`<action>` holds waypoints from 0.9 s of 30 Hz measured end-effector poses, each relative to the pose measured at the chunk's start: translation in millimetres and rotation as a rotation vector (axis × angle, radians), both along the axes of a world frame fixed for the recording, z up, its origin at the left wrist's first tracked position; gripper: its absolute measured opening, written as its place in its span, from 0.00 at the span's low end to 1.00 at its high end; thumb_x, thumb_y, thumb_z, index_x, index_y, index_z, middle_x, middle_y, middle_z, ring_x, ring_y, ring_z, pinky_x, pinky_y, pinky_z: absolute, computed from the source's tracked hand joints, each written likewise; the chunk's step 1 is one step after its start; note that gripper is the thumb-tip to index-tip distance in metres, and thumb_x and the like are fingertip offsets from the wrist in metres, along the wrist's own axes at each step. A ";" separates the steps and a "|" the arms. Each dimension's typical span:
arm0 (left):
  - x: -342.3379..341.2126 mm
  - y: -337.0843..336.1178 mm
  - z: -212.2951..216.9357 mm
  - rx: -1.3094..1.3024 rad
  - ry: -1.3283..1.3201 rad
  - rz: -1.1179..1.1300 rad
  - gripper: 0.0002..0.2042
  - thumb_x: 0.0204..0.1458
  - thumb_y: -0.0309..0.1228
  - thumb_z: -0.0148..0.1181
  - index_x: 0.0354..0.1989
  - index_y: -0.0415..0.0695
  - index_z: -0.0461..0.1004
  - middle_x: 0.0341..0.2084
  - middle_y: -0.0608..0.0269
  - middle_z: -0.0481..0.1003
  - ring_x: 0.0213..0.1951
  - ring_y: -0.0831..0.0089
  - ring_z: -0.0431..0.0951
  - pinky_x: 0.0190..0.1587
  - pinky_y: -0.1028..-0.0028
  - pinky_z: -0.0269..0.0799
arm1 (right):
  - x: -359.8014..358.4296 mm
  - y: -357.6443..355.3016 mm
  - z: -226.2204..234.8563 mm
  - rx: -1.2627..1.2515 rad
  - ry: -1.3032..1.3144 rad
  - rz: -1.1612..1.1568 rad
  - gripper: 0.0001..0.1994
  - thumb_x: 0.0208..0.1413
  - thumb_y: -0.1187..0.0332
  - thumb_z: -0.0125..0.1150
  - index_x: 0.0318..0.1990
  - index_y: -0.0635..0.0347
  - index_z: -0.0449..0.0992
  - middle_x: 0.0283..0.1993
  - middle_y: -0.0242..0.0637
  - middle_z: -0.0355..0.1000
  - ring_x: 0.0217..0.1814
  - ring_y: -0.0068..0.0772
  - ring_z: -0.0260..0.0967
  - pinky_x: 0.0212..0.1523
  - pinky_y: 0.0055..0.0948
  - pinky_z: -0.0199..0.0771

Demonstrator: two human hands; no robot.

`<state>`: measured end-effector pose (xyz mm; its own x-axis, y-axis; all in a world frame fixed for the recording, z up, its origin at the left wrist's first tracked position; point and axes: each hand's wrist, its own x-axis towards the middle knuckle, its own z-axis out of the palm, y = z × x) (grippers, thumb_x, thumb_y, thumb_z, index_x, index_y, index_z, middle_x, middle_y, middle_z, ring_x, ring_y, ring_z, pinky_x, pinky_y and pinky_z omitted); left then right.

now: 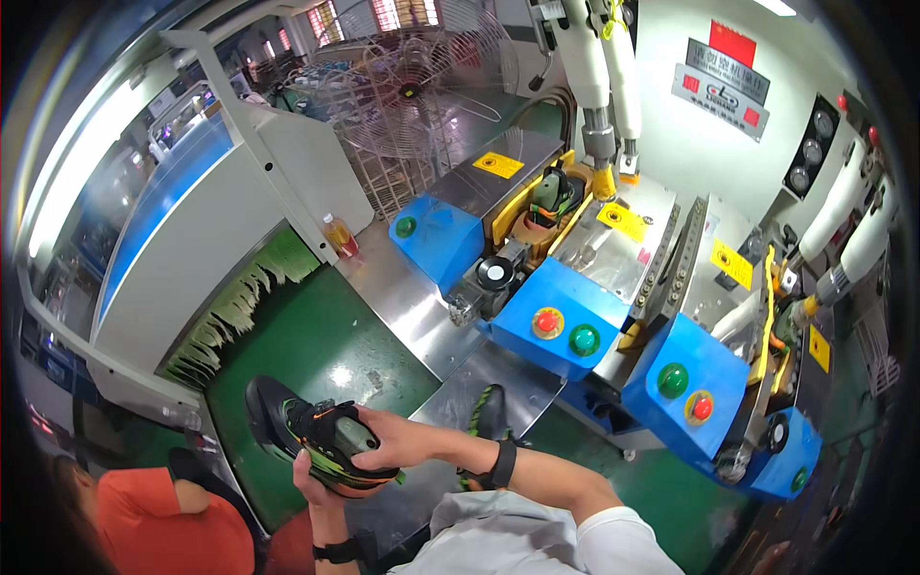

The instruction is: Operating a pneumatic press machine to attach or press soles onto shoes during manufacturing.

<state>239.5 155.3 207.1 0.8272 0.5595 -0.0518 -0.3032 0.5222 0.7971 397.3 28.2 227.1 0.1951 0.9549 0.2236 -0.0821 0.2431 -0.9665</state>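
Between my two hands is a black sneaker (278, 414) with green and orange trim, its toe pointing to the left and a grey-green form showing in its collar. My right hand (395, 439) grips the collar and heel from above, fingers wrapped round it. Below, my left hand (321, 481) supports the side and sole with its thumb up. A second sneaker (491, 414), dark with green edging, lies on the metal table (446, 417) beyond my right forearm. Another sneaker (553, 196) sits clamped in the pressing machine ahead.
A green conveyor belt (316, 335) runs under a fringed curtain (240, 307) at left. Blue machine housings (561, 311) with red and green buttons stand at right. A drink bottle (340, 237) stands near the conveyor. A co-worker in an orange-red shirt (158, 522) sits at lower left.
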 end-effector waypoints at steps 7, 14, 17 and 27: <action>-18.5 31.4 -61.0 -0.204 0.014 -0.053 0.30 0.52 0.45 0.50 0.60 0.38 0.63 0.55 0.50 0.70 0.55 0.57 0.72 0.61 0.59 0.64 | -8.2 20.5 -33.6 -0.195 0.058 -0.069 0.33 0.41 0.65 0.61 0.58 0.68 0.62 0.51 0.49 0.69 0.53 0.39 0.67 0.55 0.31 0.67; -24.2 28.6 -62.4 -0.257 0.041 0.054 0.32 0.52 0.48 0.51 0.60 0.38 0.63 0.57 0.52 0.68 0.57 0.59 0.69 0.62 0.59 0.62 | -0.2 60.8 -34.1 -0.462 -0.163 0.221 0.32 0.44 0.62 0.61 0.56 0.71 0.60 0.47 0.59 0.69 0.44 0.48 0.72 0.47 0.38 0.72; -38.0 42.0 -71.1 -0.199 -0.065 0.144 0.33 0.53 0.52 0.49 0.62 0.40 0.60 0.61 0.54 0.63 0.60 0.58 0.65 0.63 0.58 0.59 | 8.0 85.1 6.4 -0.304 -0.351 0.218 0.22 0.40 0.68 0.58 0.39 0.82 0.65 0.25 0.58 0.70 0.29 0.57 0.73 0.29 0.43 0.74; -45.3 14.0 -63.7 -0.154 0.096 -0.028 0.30 0.54 0.46 0.49 0.60 0.38 0.63 0.55 0.51 0.70 0.53 0.55 0.72 0.58 0.57 0.66 | 24.5 -0.2 17.4 -0.116 -0.191 -0.120 0.31 0.47 0.66 0.62 0.58 0.69 0.60 0.49 0.54 0.70 0.53 0.50 0.69 0.56 0.36 0.68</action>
